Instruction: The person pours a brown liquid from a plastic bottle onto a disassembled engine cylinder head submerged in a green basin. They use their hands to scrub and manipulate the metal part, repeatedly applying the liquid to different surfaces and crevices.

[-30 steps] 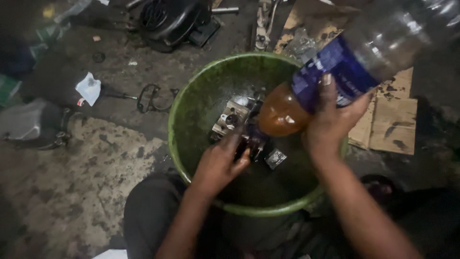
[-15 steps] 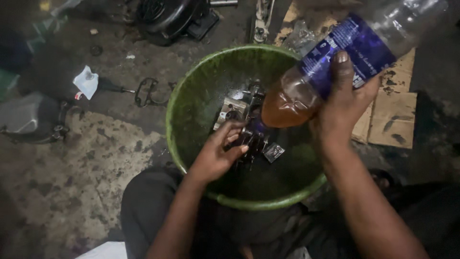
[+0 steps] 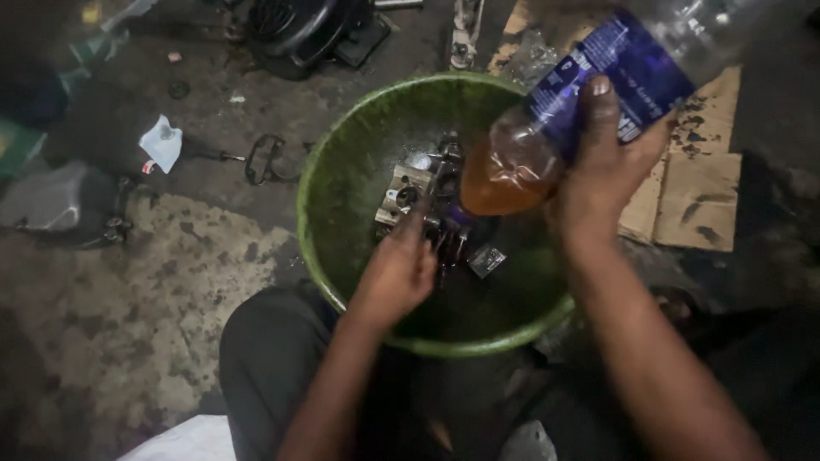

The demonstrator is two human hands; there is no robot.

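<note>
A green plastic basin [image 3: 342,171] sits on the floor between my knees. Grey metal engine parts [image 3: 406,192] lie in its dark bottom. My left hand [image 3: 397,273] reaches into the basin and rests on the parts, fingers curled over them. My right hand [image 3: 602,171] grips a clear plastic bottle [image 3: 589,94] with a blue label, tilted neck-down over the basin. Amber liquid fills the bottle's lower end above the parts.
Torn brown cardboard [image 3: 696,183] lies right of the basin. A crumpled white scrap [image 3: 162,142] and a black metal clip [image 3: 266,158] lie on the stained concrete at left. A dark machine part [image 3: 299,30] sits behind the basin, and a grey casing [image 3: 55,201] at far left.
My left hand has shifted slightly over the metal parts. The bottle stays tilted over the basin, with the amber liquid gathered at its neck.
</note>
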